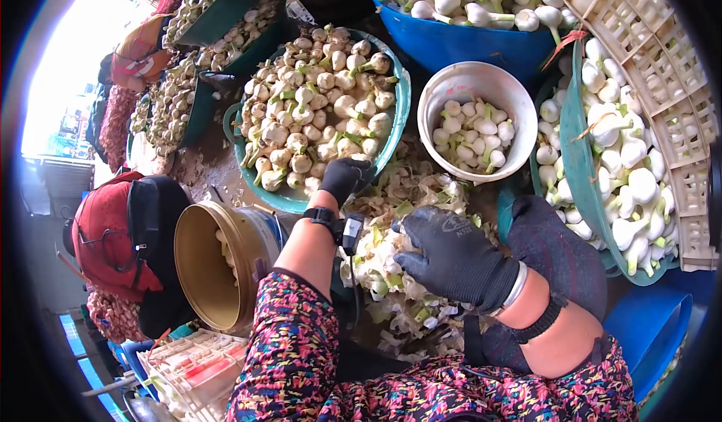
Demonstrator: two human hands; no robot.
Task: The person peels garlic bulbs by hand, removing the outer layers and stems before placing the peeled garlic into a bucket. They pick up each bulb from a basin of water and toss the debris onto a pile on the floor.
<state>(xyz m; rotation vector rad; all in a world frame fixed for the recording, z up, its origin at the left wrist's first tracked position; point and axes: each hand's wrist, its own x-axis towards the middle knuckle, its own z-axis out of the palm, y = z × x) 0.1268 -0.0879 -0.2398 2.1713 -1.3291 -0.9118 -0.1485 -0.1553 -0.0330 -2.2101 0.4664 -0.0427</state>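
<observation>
My left hand (346,178), in a black glove, reaches over the near rim of a green basin (402,106) heaped with untrimmed garlic bulbs (316,98). Its fingers point down toward the bulbs and are hidden behind the back of the hand. Lower right, my right hand (451,253), in a dark grey glove, is curled with thumb and forefinger bent toward each other; I cannot make out what it holds. Below and around it spreads a pile of garlic peelings and cut stalks (417,313). Just beyond that stands a white bucket (519,110) partly filled with cleaned garlic (474,132).
A blue tub (444,46) of white garlic stands at the back. On the right are a green basin (590,166) of garlic and a plastic crate (677,113). An overturned bucket (199,264) lies left, beside a red backpack (113,234). More garlic basins (199,102) line the upper left.
</observation>
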